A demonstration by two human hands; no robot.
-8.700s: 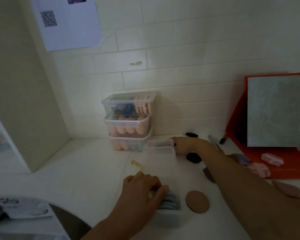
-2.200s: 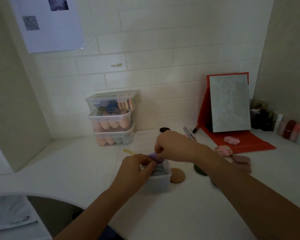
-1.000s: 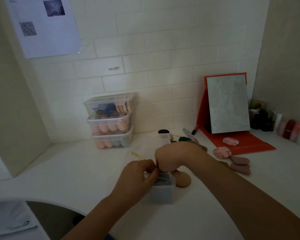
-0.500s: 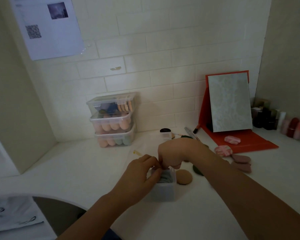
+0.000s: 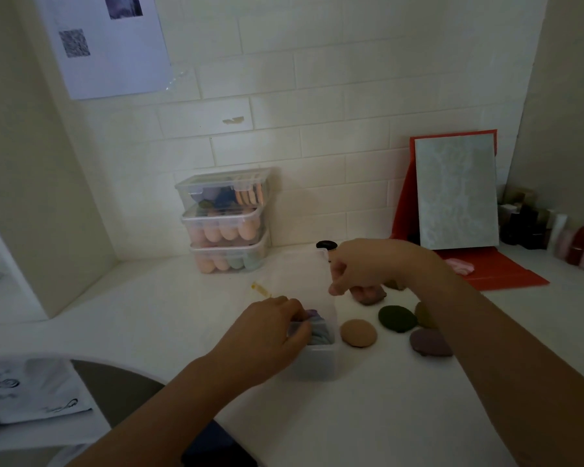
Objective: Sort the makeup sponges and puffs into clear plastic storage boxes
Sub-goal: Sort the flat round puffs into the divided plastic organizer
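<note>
A long clear plastic box point(image 5: 317, 362) lies on the white counter with several grey-blue puffs point(image 5: 321, 333) standing in its near end. My left hand point(image 5: 270, 332) reaches into the box, its fingers and thumb curled round a purple puff point(image 5: 312, 313) at the stack's far side. My right hand point(image 5: 361, 267) is to the right of the box, fingers curled down onto a mauve-brown puff point(image 5: 370, 295) on the counter. Loose puffs lie nearby: tan point(image 5: 358, 333), dark green point(image 5: 397, 318), purple point(image 5: 430, 343), and an olive one point(image 5: 422, 315) half hidden by my forearm.
Three closed clear boxes point(image 5: 226, 224) full of sponges are stacked against the tiled wall. A mirror on a red stand point(image 5: 455, 193) leans at the right with a pink puff point(image 5: 459, 265) on its base. Small bottles point(image 5: 553, 237) line the far right. A black cap point(image 5: 326, 245) sits behind the box.
My right hand has left the box and moved right and back onto the mauve-brown puff. My left hand stays in the box on the puffs.
</note>
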